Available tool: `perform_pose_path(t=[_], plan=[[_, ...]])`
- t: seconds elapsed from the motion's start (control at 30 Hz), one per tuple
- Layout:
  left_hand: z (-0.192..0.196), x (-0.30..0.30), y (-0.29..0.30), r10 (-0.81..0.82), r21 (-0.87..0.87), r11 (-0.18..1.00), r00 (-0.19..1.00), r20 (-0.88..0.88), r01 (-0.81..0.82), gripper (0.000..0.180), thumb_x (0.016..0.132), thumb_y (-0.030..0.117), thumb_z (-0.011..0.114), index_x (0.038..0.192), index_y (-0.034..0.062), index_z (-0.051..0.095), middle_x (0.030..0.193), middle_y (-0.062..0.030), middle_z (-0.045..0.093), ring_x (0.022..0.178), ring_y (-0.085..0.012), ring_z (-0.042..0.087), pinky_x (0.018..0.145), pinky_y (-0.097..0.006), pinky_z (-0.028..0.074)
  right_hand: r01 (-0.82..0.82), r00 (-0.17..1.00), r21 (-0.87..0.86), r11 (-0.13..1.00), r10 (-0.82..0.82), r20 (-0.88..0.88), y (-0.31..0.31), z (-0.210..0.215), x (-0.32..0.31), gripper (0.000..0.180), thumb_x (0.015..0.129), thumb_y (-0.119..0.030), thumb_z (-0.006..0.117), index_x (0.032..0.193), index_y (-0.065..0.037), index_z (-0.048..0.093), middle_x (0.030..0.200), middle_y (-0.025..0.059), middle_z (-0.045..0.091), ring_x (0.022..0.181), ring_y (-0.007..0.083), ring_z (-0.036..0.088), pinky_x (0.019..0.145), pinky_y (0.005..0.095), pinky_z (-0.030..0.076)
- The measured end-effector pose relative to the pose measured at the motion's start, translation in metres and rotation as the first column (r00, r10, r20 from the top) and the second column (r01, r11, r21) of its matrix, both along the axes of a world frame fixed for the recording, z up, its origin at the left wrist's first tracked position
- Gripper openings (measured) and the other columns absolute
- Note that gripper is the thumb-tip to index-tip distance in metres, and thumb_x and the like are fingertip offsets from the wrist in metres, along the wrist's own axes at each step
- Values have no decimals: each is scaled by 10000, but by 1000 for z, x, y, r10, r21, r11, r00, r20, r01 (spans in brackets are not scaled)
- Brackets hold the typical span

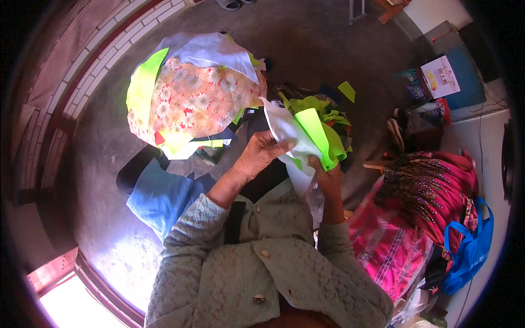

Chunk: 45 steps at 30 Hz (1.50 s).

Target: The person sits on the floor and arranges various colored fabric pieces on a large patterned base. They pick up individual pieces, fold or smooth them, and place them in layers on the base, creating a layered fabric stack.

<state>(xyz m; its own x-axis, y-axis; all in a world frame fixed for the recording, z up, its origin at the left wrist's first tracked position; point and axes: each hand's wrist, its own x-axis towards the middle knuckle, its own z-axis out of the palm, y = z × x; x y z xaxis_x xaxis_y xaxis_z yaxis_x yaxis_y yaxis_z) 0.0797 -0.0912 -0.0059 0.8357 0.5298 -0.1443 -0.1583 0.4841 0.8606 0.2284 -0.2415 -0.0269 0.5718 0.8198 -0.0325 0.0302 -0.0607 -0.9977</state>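
In front of my body I hold pieces of cloth between my two hands. My left hand (261,154) is closed, thumb and fingers pinching the edge of a white cloth piece (292,136). My right hand (329,183) is closed on the lower end of a neon yellow-green cloth strip (314,131), which lies against the white piece. Part of the white cloth hangs below between my hands. I cannot tell whether the two pieces are joined. Beyond my left hand is a round, flower-patterned surface (191,101) with white and neon cloth pieces on it.
A heap of neon and dark scraps (322,109) lies on the floor beyond my hands. Light blue cloth (158,194) is at my left. At my right are pink-red fabric (394,246), a blue bag (467,246) and, farther off, a white printed box (440,77).
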Motion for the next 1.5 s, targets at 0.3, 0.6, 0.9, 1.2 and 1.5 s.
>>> perform_pose_path(t=[0.3,0.6,0.9,1.2,1.5], plan=[[-13,-20,-3,35,-343,939,999,35,-21,385,728,41,655,1109,19,609,1015,-34,647,963,-148,575,917,-304,400,-84,992,11,996,85,-92,-16,-24,4,380,883,-119,569,1238,-12,486,1146,48,556,1029,141,514,887,290,406],[5,-32,-5,-138,-288,950,990,-37,121,582,668,26,681,1221,8,497,1077,-76,598,989,-188,556,911,-328,423,-46,949,23,999,50,-311,-2,0,1,420,897,-184,557,1273,-19,468,1164,52,559,1015,146,534,877,297,423],[28,-56,4,-88,-164,985,981,-175,59,502,677,36,715,1133,-26,514,830,-33,630,792,-138,594,805,-268,460,267,822,117,957,-162,-546,13,-2,6,421,901,-186,586,1276,-33,469,1195,71,558,1042,200,559,874,339,470],[-3,-84,9,65,-301,951,997,-43,-75,394,642,25,687,1023,-26,601,899,-78,629,871,-179,582,824,-316,442,286,885,197,938,-179,-431,12,-34,19,422,886,-199,613,1244,-10,491,1184,84,551,1029,204,552,858,332,467],[62,-89,1,75,-186,981,992,106,-55,700,636,39,749,1266,-24,448,1082,-88,581,988,-182,552,858,-312,456,192,869,71,979,-136,-476,-1,-83,44,403,874,-160,628,1219,12,508,1122,102,597,968,208,594,836,344,487]])
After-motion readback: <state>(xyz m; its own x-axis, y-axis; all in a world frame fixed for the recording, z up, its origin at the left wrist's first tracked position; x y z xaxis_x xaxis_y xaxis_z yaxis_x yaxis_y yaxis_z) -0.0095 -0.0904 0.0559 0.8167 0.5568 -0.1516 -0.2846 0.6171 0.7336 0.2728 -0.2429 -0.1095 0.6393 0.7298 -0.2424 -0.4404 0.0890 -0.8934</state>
